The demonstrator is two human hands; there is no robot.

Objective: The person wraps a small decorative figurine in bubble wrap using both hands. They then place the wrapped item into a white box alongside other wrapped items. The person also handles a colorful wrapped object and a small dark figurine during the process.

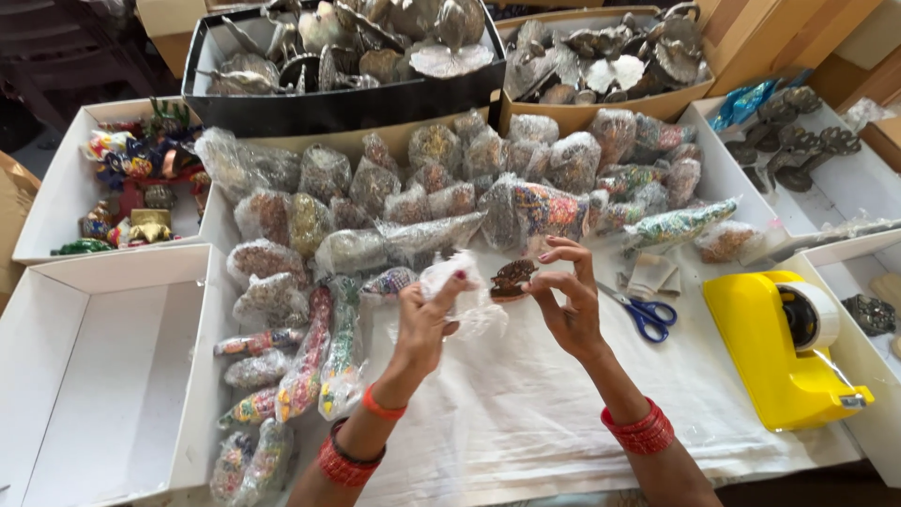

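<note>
— While both hands hover over the white cloth-covered table [563, 404], what is each one gripping?

— The left hand [427, 319] pinches a crinkled clear plastic wrapper [466, 293] between thumb and fingers. The right hand [568, 300] holds a small dark brown metal figurine [512, 279] by its fingertips, just beside the wrapper, near the middle of the table.

— And around them?

— Beyond the hands lies a heap of beaded ornaments in clear plastic bags [441, 192]. To the right rest blue-handled scissors [646, 314], then a yellow tape dispenser [784, 347]. On the near left sits an open white cardboard box [103, 366]; on the far side are trays of grey metal pieces [347, 52].
</note>
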